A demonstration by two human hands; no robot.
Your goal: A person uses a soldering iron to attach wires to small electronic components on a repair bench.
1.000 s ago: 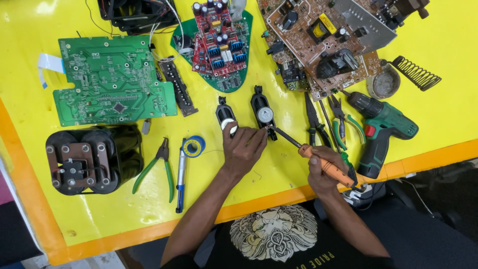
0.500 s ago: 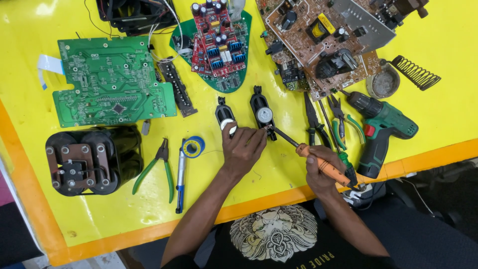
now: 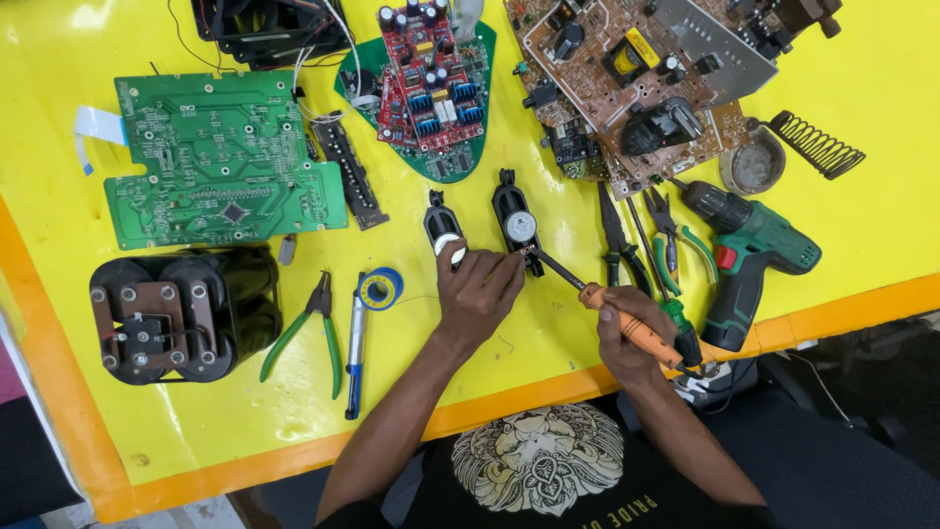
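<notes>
The right hand (image 3: 632, 328) grips an orange-handled soldering iron (image 3: 587, 294), its tip touching the lower end of 1 small black oval speaker (image 3: 515, 227) on the yellow table (image 3: 147, 431). The left hand (image 3: 477, 289) presses both speakers down, fingers curled. This looks like soldering; the next move needs a steady tip.

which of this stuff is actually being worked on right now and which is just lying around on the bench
In use:
- orange-handled soldering iron, held in right hand
- two small black oval speakers, steadied by left hand

Lying about:
- large green circuit board
- green cordless drill
- green-handled pliers
- blue solder reel
</notes>
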